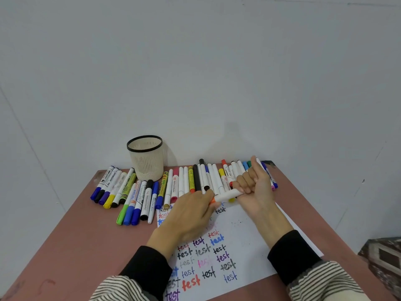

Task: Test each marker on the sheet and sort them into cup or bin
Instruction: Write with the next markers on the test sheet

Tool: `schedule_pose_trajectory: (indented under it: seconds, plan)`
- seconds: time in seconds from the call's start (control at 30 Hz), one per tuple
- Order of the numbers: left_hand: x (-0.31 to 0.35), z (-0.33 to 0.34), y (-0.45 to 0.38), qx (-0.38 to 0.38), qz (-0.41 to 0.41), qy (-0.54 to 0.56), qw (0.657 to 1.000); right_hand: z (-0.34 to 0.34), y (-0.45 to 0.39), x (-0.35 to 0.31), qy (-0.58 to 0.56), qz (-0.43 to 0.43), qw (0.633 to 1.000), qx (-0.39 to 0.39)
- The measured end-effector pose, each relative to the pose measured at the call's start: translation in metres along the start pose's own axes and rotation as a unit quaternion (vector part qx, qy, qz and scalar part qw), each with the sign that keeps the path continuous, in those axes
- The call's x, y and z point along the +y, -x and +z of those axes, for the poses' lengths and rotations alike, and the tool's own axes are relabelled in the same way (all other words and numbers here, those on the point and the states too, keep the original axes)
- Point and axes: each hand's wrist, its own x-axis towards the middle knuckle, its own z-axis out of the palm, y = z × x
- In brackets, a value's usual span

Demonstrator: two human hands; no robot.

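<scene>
Hiding several "test" words on the white paper sheet (pixel 245 240), both hands gripped one white, orange-ended marker (pixel 226 195): left hand (pixel 191 216), right hand (pixel 252 192).

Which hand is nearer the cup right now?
Left. The left hand grips the orange end of the marker over the sheet, below and right of the cup. The right hand holds the marker's other end, farther right of the cup.

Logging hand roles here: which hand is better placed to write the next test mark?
Probably the right hand: it grips the white barrel of the orange-capped marker, while the left hand's fingers pinch the cap end.
</scene>
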Motion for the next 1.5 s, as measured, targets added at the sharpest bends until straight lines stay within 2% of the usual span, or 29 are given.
schedule_pose_trajectory:
  seconds: [0.13,0.27,0.47,0.57,0.67,0.7,0.77,0.83,0.9,0.97,1.03,1.13,1.2,1.27,1.3,1.5]
  plan:
    - [0.008,0.0,-0.001,-0.014,0.016,0.018,1.0,0.0,0.0,-0.005,-0.011,0.019,1.0,0.001]
    - [0.008,0.003,0.002,-0.029,0.011,0.035,0.999,-0.002,-0.001,-0.005,0.026,0.022,0.999,-0.016]
    - [-0.002,-0.001,0.001,0.029,-0.012,0.08,0.996,0.001,-0.001,-0.002,0.021,0.016,0.996,-0.09]
    - [-0.009,-0.001,0.001,0.066,-0.011,0.062,0.996,-0.001,-0.002,0.005,0.134,0.031,0.984,-0.111]
    - [-0.01,0.0,0.001,0.075,0.005,0.007,0.997,-0.003,0.0,0.017,0.34,0.006,0.931,-0.128]
    - [-0.011,0.0,0.001,0.075,0.008,-0.009,0.997,-0.004,-0.001,0.02,0.371,0.0,0.92,-0.125]
    - [-0.013,0.0,-0.001,0.077,-0.002,-0.024,0.997,-0.004,-0.001,0.02,0.379,-0.023,0.92,-0.094]
    - [-0.015,-0.003,-0.001,0.104,-0.039,0.018,0.994,-0.004,-0.001,0.015,0.371,-0.058,0.926,-0.037]
    - [-0.019,-0.007,0.002,0.167,-0.104,0.146,0.97,-0.007,-0.003,0.011,0.381,-0.07,0.922,0.009]
    - [-0.025,-0.009,0.002,0.223,-0.161,0.272,0.922,-0.009,-0.003,0.01,0.377,-0.054,0.925,0.011]
    - [-0.027,-0.01,0.003,0.256,-0.187,0.332,0.888,-0.007,0.002,0.012,0.376,-0.049,0.925,-0.005]
    - [-0.026,-0.009,0.003,0.277,-0.201,0.376,0.861,-0.004,0.009,0.016,0.383,-0.04,0.922,-0.048]
    - [-0.024,-0.007,0.003,0.277,-0.191,0.402,0.852,-0.007,0.013,0.02,0.445,-0.033,0.891,-0.081]
    - [-0.021,-0.005,0.003,0.273,-0.179,0.409,0.852,-0.014,0.014,0.026,0.529,-0.056,0.842,-0.085]
    - [-0.021,-0.004,0.003,0.27,-0.177,0.404,0.856,-0.018,0.013,0.029,0.55,-0.066,0.829,-0.078]
    - [-0.021,0.004,0.003,0.233,-0.166,0.399,0.871,-0.024,0.013,0.037,0.605,-0.09,0.789,-0.06]
